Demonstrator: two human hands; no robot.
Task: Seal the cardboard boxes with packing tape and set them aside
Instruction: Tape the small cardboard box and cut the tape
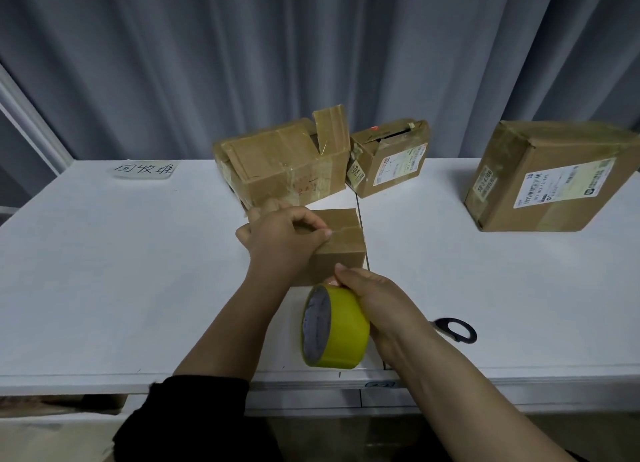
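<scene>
A small brown cardboard box (341, 240) sits at the middle of the white table (104, 271). My left hand (280, 240) lies over its top, thumb and forefinger pressed at the flap seam. Just in front of the box, my right hand (374, 299) grips a yellow roll of packing tape (337, 330), held on edge against the box's near face. Whether a strip of tape runs from the roll onto the box cannot be made out.
Three more cardboard boxes stand at the back: a long one with a raised flap (280, 163), a smaller labelled one (389, 160) and a large labelled one (550, 177) at the right. Black scissors (457, 330) lie right of my right wrist. A handwritten paper label (143, 169) lies back left.
</scene>
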